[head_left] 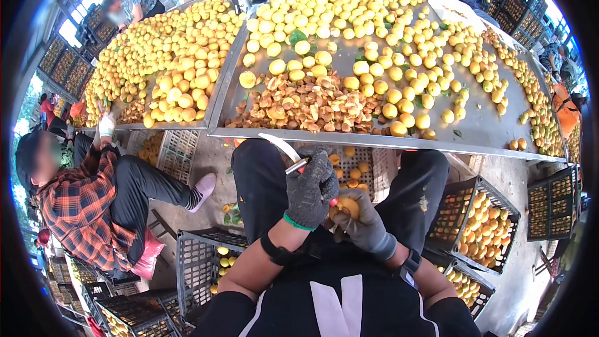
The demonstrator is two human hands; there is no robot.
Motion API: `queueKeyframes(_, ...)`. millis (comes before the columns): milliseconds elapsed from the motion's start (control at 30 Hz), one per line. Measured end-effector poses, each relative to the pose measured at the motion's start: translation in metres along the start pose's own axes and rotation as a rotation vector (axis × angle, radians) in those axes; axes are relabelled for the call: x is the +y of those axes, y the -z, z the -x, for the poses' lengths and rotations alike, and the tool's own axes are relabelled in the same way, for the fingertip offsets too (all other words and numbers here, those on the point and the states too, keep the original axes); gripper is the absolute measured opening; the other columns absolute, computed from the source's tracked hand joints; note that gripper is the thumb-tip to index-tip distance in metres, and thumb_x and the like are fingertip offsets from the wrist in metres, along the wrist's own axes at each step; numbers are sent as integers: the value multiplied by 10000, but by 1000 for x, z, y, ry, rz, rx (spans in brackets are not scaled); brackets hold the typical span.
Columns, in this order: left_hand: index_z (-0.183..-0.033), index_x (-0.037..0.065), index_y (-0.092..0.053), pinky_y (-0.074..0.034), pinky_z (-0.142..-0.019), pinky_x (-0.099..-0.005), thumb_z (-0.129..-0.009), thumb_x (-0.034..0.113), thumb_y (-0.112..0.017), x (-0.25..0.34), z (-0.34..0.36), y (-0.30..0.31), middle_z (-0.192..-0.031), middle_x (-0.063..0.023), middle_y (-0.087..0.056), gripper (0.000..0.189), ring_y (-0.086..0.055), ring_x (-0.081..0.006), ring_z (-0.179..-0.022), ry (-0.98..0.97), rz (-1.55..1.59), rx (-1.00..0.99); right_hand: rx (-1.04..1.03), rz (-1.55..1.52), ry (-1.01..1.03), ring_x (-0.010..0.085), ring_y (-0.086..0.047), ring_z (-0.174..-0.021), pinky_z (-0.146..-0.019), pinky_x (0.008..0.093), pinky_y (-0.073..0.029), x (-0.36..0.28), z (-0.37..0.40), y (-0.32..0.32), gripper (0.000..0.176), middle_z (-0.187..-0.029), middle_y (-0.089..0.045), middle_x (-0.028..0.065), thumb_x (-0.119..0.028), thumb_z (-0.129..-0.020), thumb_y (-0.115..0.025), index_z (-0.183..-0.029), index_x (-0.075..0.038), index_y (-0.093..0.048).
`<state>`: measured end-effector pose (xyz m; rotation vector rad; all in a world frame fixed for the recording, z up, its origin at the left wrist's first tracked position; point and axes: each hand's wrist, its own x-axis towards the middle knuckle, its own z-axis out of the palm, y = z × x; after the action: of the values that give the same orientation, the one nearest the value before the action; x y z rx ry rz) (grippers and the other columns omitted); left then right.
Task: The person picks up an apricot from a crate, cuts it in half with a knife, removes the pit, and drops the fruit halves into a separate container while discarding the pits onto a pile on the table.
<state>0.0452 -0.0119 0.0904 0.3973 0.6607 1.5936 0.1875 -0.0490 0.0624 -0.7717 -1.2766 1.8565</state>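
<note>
My left hand (312, 187), in a dark knit glove with a green cuff, is closed around a knife. The knife's pale curved blade (279, 146) points up and left, away from the fruit. Red shows at the other end of its handle, close to my right hand (369, 228). That hand wears a grey glove, and its fingers are wrapped round a yellow-orange apricot (347, 209). Both hands are close together above my lap. Beyond them, a heap of brownish apricot pieces (312, 103) lies near the front edge of the metal table (262, 130).
Many whole apricots (331, 9) cover the table. Below its edge stands a crate (380, 171) with fruit, between my knees. Black crates (477, 221) of apricots flank me. A person in a checked shirt (84, 209) sits at left; other people sit around the table.
</note>
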Motion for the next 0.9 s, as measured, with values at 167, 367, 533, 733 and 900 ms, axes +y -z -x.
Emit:
queueKeyframes(167,-974,64,-519,-315,-357,-216,-924,127,-547,14,-4,-11,-637,1,-451,85,-380,-76,-413,-49,-119,-120,7,-70,-235,112,-593,-713,-553,224,-496,-27,0,-3,471,-909,-534,53,-268,-903,-617,-1253,-95,-352)
queueKeyframes(367,-925,89,-485,-284,-346,-212,-946,170,-522,27,-1,-25,-631,7,-407,92,-331,-72,-392,28,-174,-167,9,-95,-62,108,-536,-651,-559,233,-444,-19,7,-14,388,-883,-516,53,-266,-927,-583,-1213,-99,-382)
queueKeyframes(533,-890,110,-489,-276,-345,-212,-967,196,-487,32,4,-30,-617,38,-398,115,-321,-61,-387,149,-19,-104,-56,190,307,159,-561,-684,-592,266,-455,-13,7,-8,321,-939,-527,91,-157,-902,-613,-1163,-97,-436)
queueKeyframes(733,-878,120,-525,-268,-366,-194,-943,194,-543,23,-10,-21,-605,65,-386,100,-322,-45,-418,331,5,-52,-76,589,591,299,-597,-826,-697,337,-482,-8,-5,6,386,-999,-529,151,-64,-818,-691,-1124,-77,-457)
queueKeyframes(900,-815,148,-507,-232,-355,-194,-923,184,-567,3,-29,-8,-585,78,-349,129,-298,-39,-425,355,66,79,-18,772,686,241,-609,-756,-643,328,-492,-10,-15,13,372,-976,-546,124,-121,-847,-677,-1141,-77,-454)
